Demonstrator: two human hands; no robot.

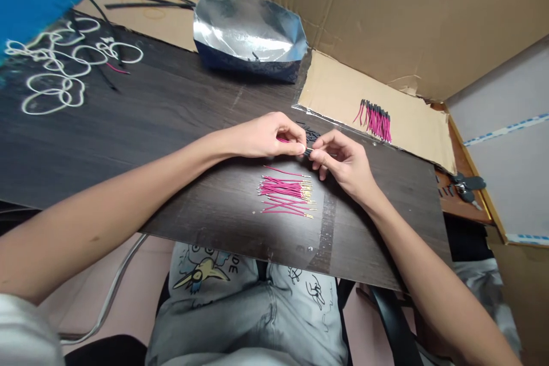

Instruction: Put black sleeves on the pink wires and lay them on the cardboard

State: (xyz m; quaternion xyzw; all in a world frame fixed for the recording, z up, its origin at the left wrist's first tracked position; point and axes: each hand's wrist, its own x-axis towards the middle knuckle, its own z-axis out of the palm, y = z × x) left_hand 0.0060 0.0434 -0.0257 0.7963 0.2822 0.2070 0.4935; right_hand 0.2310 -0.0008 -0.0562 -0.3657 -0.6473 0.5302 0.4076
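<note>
My left hand [281,138] is closed in a pinch on a short red wire, part of which shows between the fingers. Fingertip to fingertip with it, my right hand [343,160] pinches a small black sleeve [307,151] at the wire's end. Just behind the hands lies a loose heap of small black sleeves [309,130]. Nearer my body, several red wires [281,187] lie side by side on the dark table [206,183], their metal-tipped ends mostly to the right.
A foil-lined bag [251,28] stands open at the back. Red wires with black ends [377,121] rest on a cardboard strip [334,83]. Pale rubber-band-like loops [54,88] and black tubes [150,6] lie at left. Keys [467,186] sit at the right.
</note>
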